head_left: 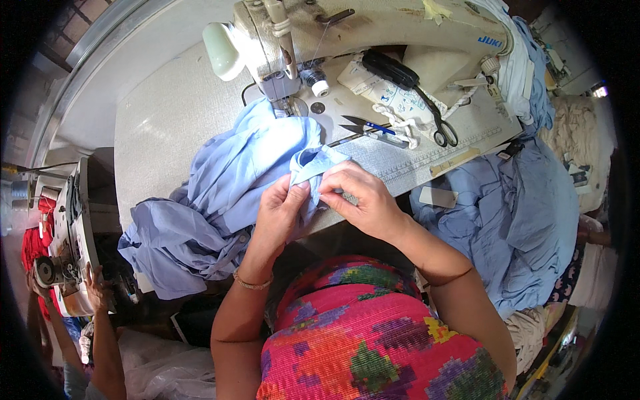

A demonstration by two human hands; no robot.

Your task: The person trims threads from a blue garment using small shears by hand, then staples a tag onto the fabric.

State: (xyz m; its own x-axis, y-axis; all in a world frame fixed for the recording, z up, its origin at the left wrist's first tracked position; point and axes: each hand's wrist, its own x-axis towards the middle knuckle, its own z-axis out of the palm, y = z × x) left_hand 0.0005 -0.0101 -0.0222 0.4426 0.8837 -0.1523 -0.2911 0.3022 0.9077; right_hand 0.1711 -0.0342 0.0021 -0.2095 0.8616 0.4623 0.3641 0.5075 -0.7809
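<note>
A light blue garment (233,173) lies bunched on the sewing machine table, its far part next to the machine's needle area. At the table's front edge my left hand (283,205) pinches a folded strip of this garment between thumb and fingers. Close to its right, my right hand (357,193) has its fingertips closed on the same folded edge. A small loop of the cloth stands up between the two hands. The sewing machine (280,63) is just beyond, with its lamp lit over the cloth.
Thread snips (373,128) and black-handled scissors (440,123) lie right of the needle, beside a twisted white cord (400,123). A pile of blue garments (500,213) hangs at the right. At far left, another person's hands (97,287) work at a second machine (73,233).
</note>
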